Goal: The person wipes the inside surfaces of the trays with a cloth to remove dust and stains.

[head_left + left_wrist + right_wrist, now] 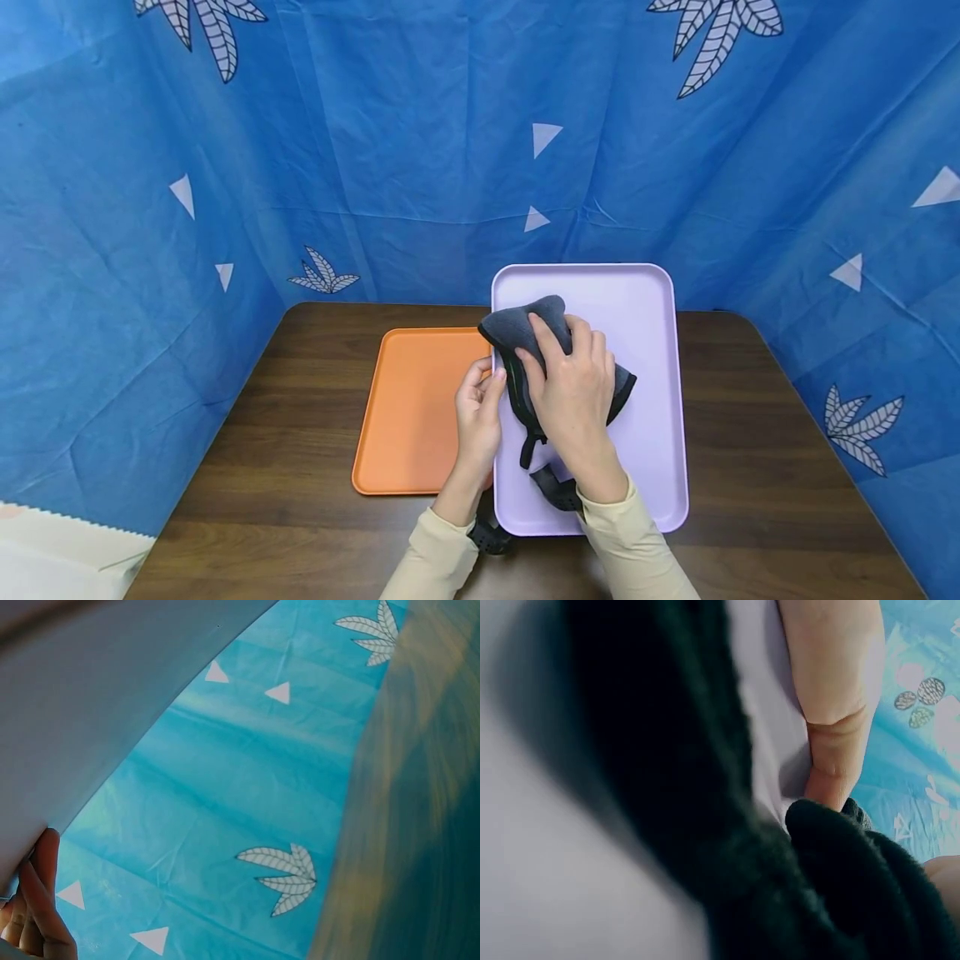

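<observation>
A grey cloth (pixel 517 327) with black edging and a black hanging loop lies bunched against the face of a lilac tray (pixel 643 333). My right hand (pixel 576 390) grips the cloth, fingers spread over it and bent into its folds. Blurred and very dark, the cloth (pixel 675 750) fills the middle of the right wrist view. At the tray's left rim, my left hand (pixel 478 415) pinches the edge between thumb and fingers. The left wrist view has the tray (pixel 97 697) raised at a slant off the table, with the left fingertips at its edge.
An orange tray (pixel 420 417) lies flat on the brown wooden table (pixel 292 450), partly behind the lilac tray and left hand. Blue patterned curtain (pixel 405 150) hangs around the back and sides. Something whitish (pixel 60 554) shows at the lower left.
</observation>
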`<control>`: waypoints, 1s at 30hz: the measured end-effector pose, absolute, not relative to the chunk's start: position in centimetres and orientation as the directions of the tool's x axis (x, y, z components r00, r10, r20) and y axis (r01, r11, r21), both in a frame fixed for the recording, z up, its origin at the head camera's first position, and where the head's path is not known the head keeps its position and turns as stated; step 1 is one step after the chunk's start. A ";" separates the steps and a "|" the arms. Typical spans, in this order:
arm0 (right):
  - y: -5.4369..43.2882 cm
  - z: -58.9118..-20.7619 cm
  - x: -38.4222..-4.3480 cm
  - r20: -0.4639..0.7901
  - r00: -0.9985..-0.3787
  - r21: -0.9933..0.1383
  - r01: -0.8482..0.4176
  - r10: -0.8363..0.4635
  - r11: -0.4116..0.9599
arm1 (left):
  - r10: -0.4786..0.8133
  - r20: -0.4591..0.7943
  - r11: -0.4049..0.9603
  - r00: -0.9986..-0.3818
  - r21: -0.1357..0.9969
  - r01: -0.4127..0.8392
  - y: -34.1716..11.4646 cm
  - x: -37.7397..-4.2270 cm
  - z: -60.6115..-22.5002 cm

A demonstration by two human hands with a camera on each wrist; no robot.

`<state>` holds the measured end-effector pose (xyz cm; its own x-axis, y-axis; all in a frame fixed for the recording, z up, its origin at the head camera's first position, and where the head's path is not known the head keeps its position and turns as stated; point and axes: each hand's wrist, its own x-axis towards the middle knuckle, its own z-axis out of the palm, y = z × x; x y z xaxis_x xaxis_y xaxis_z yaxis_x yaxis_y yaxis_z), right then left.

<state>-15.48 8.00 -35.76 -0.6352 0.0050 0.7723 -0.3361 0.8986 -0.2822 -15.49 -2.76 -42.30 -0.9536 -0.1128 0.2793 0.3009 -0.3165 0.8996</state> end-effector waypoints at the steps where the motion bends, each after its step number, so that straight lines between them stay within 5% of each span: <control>1: 8.1 -35.7 -15.5 0.773 -0.634 -0.283 -0.336 0.006 0.898 | -0.114 0.279 -0.317 -0.954 0.899 0.301 -2.7 -15.5 -42.3; 9: 9.8 -35.6 -15.4 0.785 -0.617 -0.312 -0.309 0.060 0.898 | -0.117 0.247 -0.328 -0.962 0.904 0.272 -2.7 -15.4 -42.3; 20: 14.0 -35.1 -15.0 0.687 -0.684 -0.448 -0.130 0.247 0.885 | -0.128 0.236 -0.332 -0.963 0.905 0.266 -3.4 -15.5 -41.9; 30: 14.9 -35.4 -14.9 0.665 -0.686 -0.489 -0.100 0.296 0.867 | -0.132 0.254 -0.342 -0.958 0.896 0.284 -3.8 -15.6 -41.9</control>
<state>-14.91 14.91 -35.43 -0.6861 0.2961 0.6645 -0.0997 0.8666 -0.4890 -15.62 -3.84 -41.93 -0.9583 -0.1315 0.2536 0.2840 -0.3418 0.8958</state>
